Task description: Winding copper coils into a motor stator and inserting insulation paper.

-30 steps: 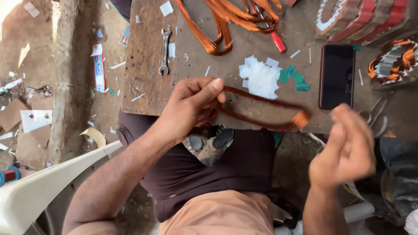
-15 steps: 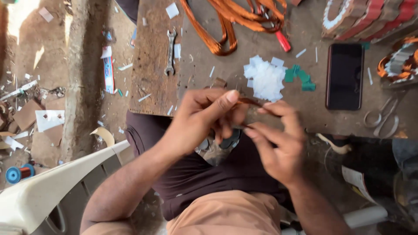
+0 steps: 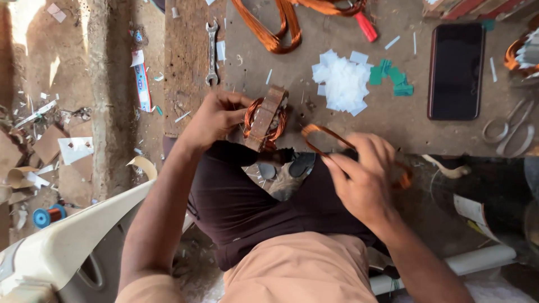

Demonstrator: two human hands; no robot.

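Note:
My left hand [image 3: 216, 116] grips a small wooden block wound with copper wire [image 3: 266, 116] at the near edge of the workbench [image 3: 292, 56]. My right hand [image 3: 365, 174] holds a loose loop of copper wire [image 3: 323, 134] just right of the block, below the bench edge; part of the loop is hidden behind my fingers. The hand is blurred by motion.
On the bench lie a spanner [image 3: 211, 50], large copper wire coils [image 3: 275, 28], a pile of white paper slips [image 3: 342, 81], green slips [image 3: 390, 78], a dark phone [image 3: 453, 70] and scissors [image 3: 508, 132]. A white plastic chair [image 3: 62, 247] stands at my left; scraps litter the floor.
My hands came together and then parted again. The left hand now holds a wire-wound block in place of the long loop; the right hand has drawn a copper loop down and right.

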